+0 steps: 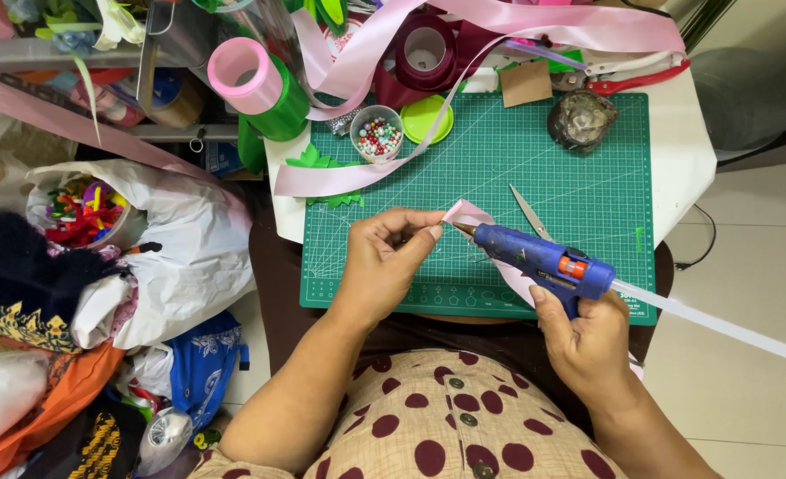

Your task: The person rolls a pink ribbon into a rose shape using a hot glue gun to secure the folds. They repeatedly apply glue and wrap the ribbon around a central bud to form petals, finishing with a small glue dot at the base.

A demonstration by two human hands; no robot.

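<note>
Left hand: the left hand (384,257), at the centre of the frame, was closed in a pinch on a folded piece of pink ribbon (465,213), thumb and fingertips pressed together at the fold.
Right hand: the right hand (588,341), at the lower right, was wrapped around the grip of a blue glue gun (543,262); its nozzle touched the ribbon fold or stood just beside it.
Ribbon handling: it looked thin, light, soft and a little slippery, so a hold close to the fold, away from the hot nozzle, seemed the safest.
Glue gun handling: it seemed rigid and light; a white glue stick (721,326) stuck out behind it toward the right edge.
Tabletop: a green cutting mat (588,186) covered it, with small scissors (528,211) lying just above the gun.
Upper part: a cup of coloured beads (377,135), a pink ribbon roll (244,73) and a dark red roll (426,49) stood there.
</note>
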